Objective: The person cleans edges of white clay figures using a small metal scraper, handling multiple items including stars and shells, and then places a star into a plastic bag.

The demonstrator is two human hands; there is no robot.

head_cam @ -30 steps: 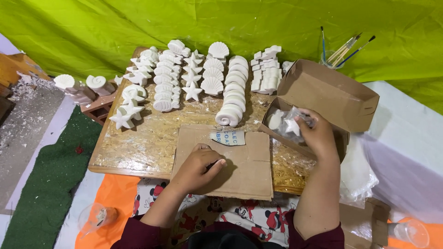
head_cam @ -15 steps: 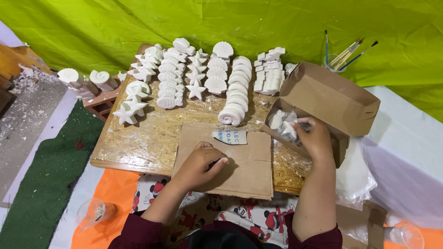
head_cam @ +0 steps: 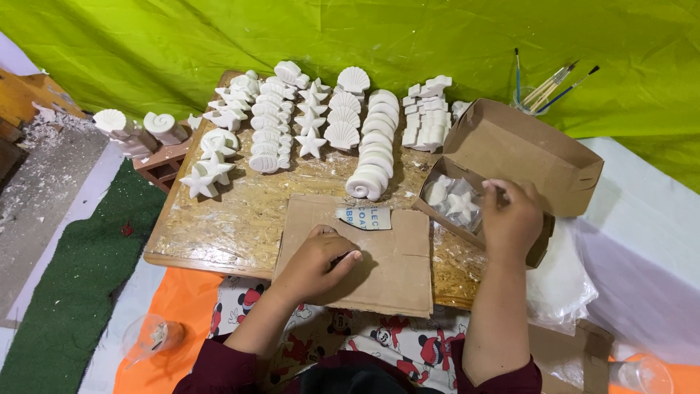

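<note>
A wrapped white star cast (head_cam: 461,205) lies in the open cardboard box (head_cam: 510,157) at the board's (head_cam: 219,226) right edge. The right hand (head_cam: 510,219) pinches its clear wrap; the left hand (head_cam: 317,261) rests curled on flat cardboard (head_cam: 386,270). The cast is judged light, rigid and brittle; it is best held by the body, not the points.

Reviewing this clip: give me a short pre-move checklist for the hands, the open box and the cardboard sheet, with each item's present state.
1. Right hand over the open cardboard box: ok.
2. Box lid open, white figures visible inside: ok.
3. What the right fingertips pinch: cannot tell.
4. Left hand resting on the flat cardboard sheet: ok.
5. Whether the left hand hides something under it: cannot tell.
6. Rows of white plaster shapes on the board, apart from both hands: ok.
</note>
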